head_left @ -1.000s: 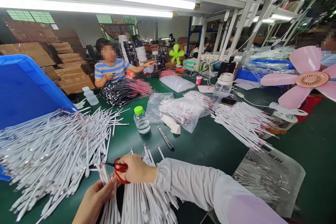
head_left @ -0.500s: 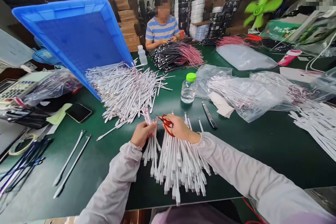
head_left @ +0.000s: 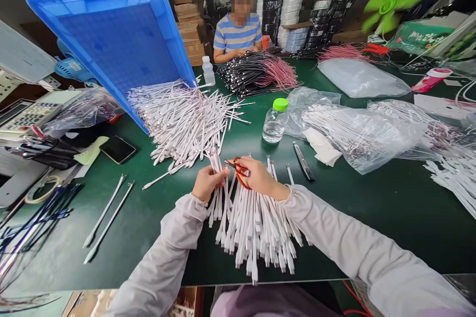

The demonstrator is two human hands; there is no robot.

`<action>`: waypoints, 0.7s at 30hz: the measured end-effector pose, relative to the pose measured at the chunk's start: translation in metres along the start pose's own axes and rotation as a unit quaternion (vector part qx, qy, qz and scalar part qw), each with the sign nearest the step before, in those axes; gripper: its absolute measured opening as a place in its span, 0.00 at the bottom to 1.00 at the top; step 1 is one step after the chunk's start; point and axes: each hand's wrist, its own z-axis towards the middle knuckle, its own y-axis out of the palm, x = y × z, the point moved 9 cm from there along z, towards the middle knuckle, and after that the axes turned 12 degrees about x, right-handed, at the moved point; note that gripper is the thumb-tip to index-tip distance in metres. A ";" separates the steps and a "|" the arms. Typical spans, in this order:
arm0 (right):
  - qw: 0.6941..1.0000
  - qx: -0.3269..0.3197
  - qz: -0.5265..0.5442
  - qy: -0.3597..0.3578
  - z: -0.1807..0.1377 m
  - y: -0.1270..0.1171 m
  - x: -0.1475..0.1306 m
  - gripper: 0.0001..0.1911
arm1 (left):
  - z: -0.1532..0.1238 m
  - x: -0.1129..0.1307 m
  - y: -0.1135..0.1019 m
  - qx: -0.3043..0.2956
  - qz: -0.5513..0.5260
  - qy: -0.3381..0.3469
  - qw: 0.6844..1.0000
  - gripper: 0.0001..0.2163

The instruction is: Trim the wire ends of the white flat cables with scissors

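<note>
My left hand (head_left: 208, 182) is closed round a small bunch of white cable strips (head_left: 217, 166) that stand up from the bundle of white cables (head_left: 253, 228) lying on the green table (head_left: 390, 208) in front of me. My right hand (head_left: 256, 176) grips small red-handled scissors (head_left: 238, 172), whose blades point left at the strips my left hand holds. Both hands rest over the top end of the bundle.
A tilted blue crate (head_left: 111, 44) spills a heap of white cables (head_left: 182, 119). A water bottle (head_left: 274, 120), a utility knife (head_left: 303, 160), bagged cables (head_left: 357, 129), a phone (head_left: 118, 149) and two loose cables (head_left: 106, 215) lie about. A person in a striped shirt (head_left: 238, 34) works opposite.
The view swung left and down a second ago, bringing the blue crate and my bundle into full view. Over the last half second my hands stay at the bundle, slightly closer together.
</note>
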 end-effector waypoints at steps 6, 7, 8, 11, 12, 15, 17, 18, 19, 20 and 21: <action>1.000 -0.005 0.011 0.008 -0.002 0.001 0.004 0.06 | -0.002 0.002 0.000 -0.002 -0.016 -0.016 1.000 0.24; 1.000 -0.008 0.009 0.006 -0.003 0.001 0.004 0.07 | -0.002 0.002 0.000 -0.003 -0.018 -0.019 1.000 0.24; 1.000 -0.011 0.006 0.004 -0.003 0.002 0.004 0.09 | -0.003 0.002 0.000 -0.003 -0.020 -0.022 1.000 0.24; 1.000 -0.010 0.001 0.002 -0.004 0.002 0.005 0.11 | -0.003 0.003 0.000 -0.003 -0.024 -0.026 0.999 0.25; 1.000 -0.005 0.002 0.002 -0.003 0.002 0.006 0.11 | -0.003 0.003 0.000 -0.004 -0.025 -0.027 0.999 0.25; 1.000 0.012 0.004 0.005 -0.003 -0.001 0.006 0.06 | -0.003 0.004 0.000 -0.012 -0.026 -0.023 0.999 0.24; 1.000 0.020 0.006 0.014 -0.002 -0.003 0.006 0.07 | -0.003 0.005 0.001 -0.022 -0.028 -0.015 0.999 0.23; 0.999 0.023 0.011 0.026 -0.002 -0.004 0.006 0.08 | -0.003 0.007 0.002 -0.029 -0.030 -0.011 0.999 0.23; 0.998 0.024 0.021 0.045 -0.001 -0.005 0.007 0.10 | -0.004 0.008 0.003 -0.037 -0.033 -0.006 0.999 0.22; 0.997 0.022 0.036 0.068 -0.001 -0.005 0.010 0.11 | -0.004 0.009 0.004 -0.045 -0.036 -0.001 0.998 0.22; 0.994 0.019 0.055 0.093 0.000 -0.004 0.012 0.13 | -0.005 0.011 0.005 -0.054 -0.039 0.003 0.998 0.21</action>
